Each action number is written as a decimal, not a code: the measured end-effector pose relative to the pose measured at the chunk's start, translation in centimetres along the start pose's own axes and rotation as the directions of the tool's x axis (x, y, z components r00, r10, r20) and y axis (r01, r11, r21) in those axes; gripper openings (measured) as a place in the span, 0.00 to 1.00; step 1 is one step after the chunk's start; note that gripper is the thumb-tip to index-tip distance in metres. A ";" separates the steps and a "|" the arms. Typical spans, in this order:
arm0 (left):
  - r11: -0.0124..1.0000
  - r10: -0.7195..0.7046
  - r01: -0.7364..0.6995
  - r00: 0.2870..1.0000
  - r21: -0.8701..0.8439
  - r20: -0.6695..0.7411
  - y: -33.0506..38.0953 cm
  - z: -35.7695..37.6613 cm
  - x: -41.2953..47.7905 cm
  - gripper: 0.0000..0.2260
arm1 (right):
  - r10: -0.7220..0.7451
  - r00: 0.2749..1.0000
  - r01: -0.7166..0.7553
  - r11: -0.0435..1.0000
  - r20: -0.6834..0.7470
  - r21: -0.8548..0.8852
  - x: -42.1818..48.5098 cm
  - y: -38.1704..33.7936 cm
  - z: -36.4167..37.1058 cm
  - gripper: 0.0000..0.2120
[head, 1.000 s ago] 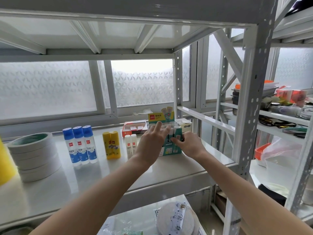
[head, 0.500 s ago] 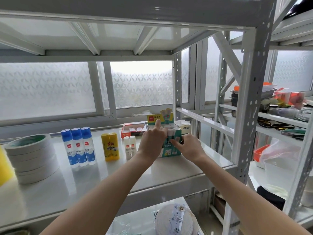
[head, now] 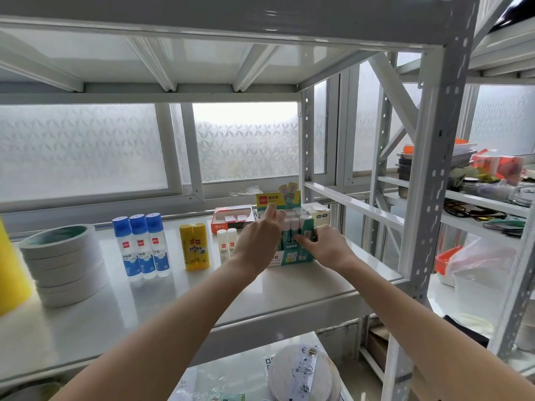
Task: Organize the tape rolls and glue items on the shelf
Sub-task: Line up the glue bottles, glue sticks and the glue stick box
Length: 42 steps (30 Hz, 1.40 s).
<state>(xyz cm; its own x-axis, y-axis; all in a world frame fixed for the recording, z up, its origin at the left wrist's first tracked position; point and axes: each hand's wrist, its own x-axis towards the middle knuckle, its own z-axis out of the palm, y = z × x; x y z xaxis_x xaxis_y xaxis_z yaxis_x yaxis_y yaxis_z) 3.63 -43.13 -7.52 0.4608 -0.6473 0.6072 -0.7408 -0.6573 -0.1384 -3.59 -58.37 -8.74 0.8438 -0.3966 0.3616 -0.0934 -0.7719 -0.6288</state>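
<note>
Glue-stick box [head: 293,256] at shelf [head: 173,308] right end. Left hand [head: 257,244] against box's left side, index straight over caps [head: 295,222], grip hidden. Right hand [head: 327,248] pinches box front. Glue bottles [head: 142,247], tape rolls [head: 63,264] left of box.

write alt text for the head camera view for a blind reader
A person's left hand and right hand work at a green display box of glue sticks on a white metal shelf. To its left stand two yellow glue sticks, three blue-capped glue bottles and a stack of tape rolls.
</note>
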 end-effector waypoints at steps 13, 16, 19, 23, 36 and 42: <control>0.992 0.059 -0.060 0.998 -0.115 -0.012 -0.4 -0.5 -2.8 0.11 | 0.001 0.999 0.001 0.999 0.035 -0.053 -0.3 -0.7 -0.2 0.16; 0.998 0.063 -0.060 0.994 -0.035 0.091 -0.7 0.0 -3.1 0.10 | 0.014 0.999 -0.012 0.998 0.041 -0.055 -0.3 -0.9 -0.3 0.16; 0.998 0.061 -0.058 0.990 -0.029 0.124 -0.9 0.2 -3.3 0.11 | 0.023 0.999 -0.021 0.999 0.044 -0.045 -0.2 -1.0 -0.3 0.16; 0.999 0.051 -0.049 0.989 -0.021 0.141 -1.0 0.3 -2.9 0.10 | 0.023 0.999 -0.021 0.998 0.034 -0.053 0.1 -1.1 -0.1 0.15; 0.999 0.032 -0.026 0.992 -0.046 0.122 -1.7 0.8 -2.8 0.09 | 0.007 0.999 -0.006 1.000 0.037 -0.019 0.3 -1.1 0.9 0.18; 0.998 0.038 -0.033 0.992 -0.049 0.116 -1.7 0.8 -3.0 0.10 | 0.017 0.999 -0.017 1.000 0.046 -0.009 0.3 -1.1 0.9 0.18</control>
<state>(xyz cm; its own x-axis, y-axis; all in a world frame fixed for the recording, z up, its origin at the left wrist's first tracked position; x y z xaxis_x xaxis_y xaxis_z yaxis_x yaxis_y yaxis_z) 3.94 -40.38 -9.71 0.4858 -0.7126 0.5063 -0.7786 -0.6160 -0.1198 -2.75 -57.21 -8.53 0.8654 -0.3867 0.3186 -0.1123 -0.7695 -0.6288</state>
